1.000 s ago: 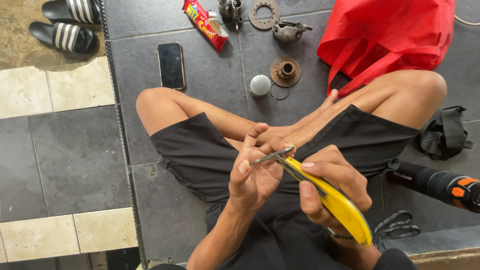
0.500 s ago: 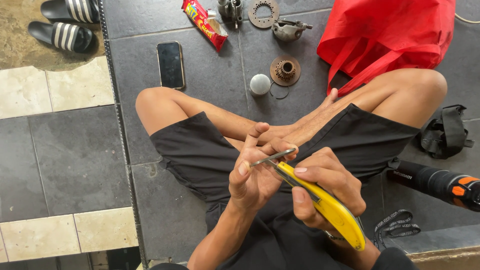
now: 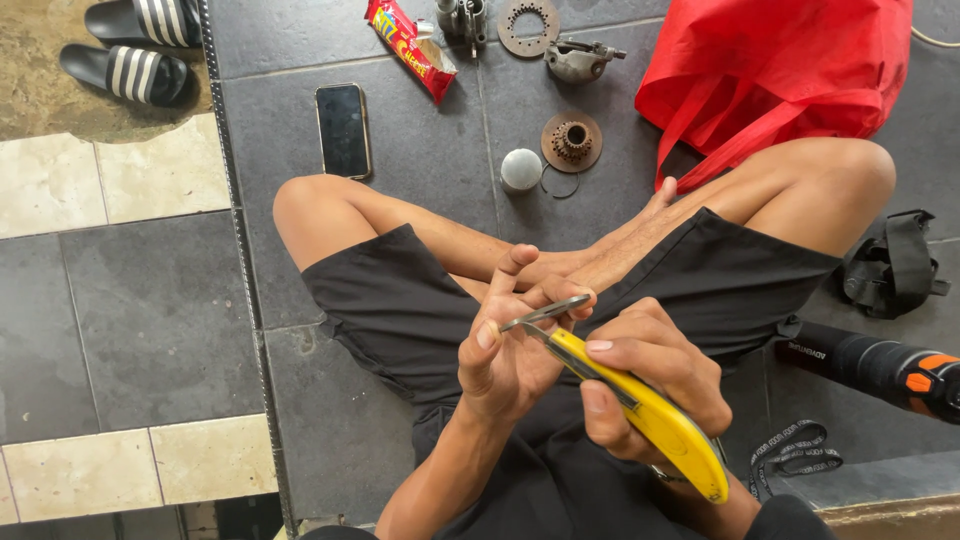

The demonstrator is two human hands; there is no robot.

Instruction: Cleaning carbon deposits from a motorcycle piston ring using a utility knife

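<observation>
Head view, lower centre of the frame: the right hand [image 3: 655, 385] is clenched around a yellow-handled utility knife [image 3: 640, 410], thumb along the near side, with its thin grey blade [image 3: 545, 313] pointing up-left. The left hand [image 3: 515, 340] is curled close, and its fingertips [image 3: 575, 297] pinch at the blade's tip; whether something small sits between them I cannot tell. Both hands hover over the lap of a seated person in black shorts [image 3: 400, 310], legs crossed on the dark grey tiled floor [image 3: 420, 100].

For this kind of fine blade work, steady pressure, fingertips kept on the flat rather than the edge, and short controlled movements away from the palm seem wise.

Right of the lap lies a black and orange power drill [image 3: 880, 368]. Farther up are a rusty round toothed part [image 3: 572, 141] beside a small silver cap [image 3: 521, 169], a black phone [image 3: 343, 130], a red snack packet [image 3: 410, 47] and a red cloth bag [image 3: 780, 70].
</observation>
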